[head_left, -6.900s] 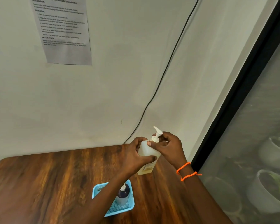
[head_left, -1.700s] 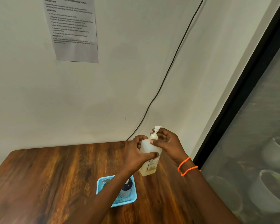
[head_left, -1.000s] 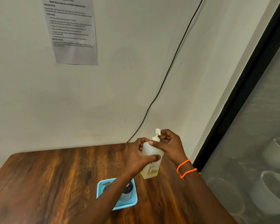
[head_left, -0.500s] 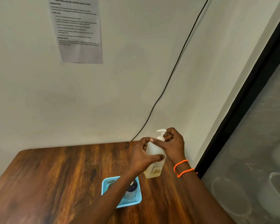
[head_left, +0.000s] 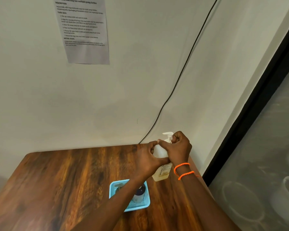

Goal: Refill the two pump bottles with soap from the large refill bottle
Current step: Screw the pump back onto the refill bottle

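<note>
Wooden bench (head_left: 60, 185), brown grain, set against a pale wall (head_left: 40, 105). Printed sheet (head_left: 83, 29) fixed to the wall; black cable (head_left: 188, 55) running down to the bench's far edge. Blue mesh basket (head_left: 113, 189) on the bench, holding a dark-capped pump bottle (head_left: 139, 195), partly hidden by a forearm. White pump bottle (head_left: 162, 174), yellowish soap low inside, at the bench's far right. Left hand (head_left: 148, 162) grips its body; right hand (head_left: 179, 150), orange bracelets (head_left: 183, 170) at the wrist, clasps the pump collar.
</note>
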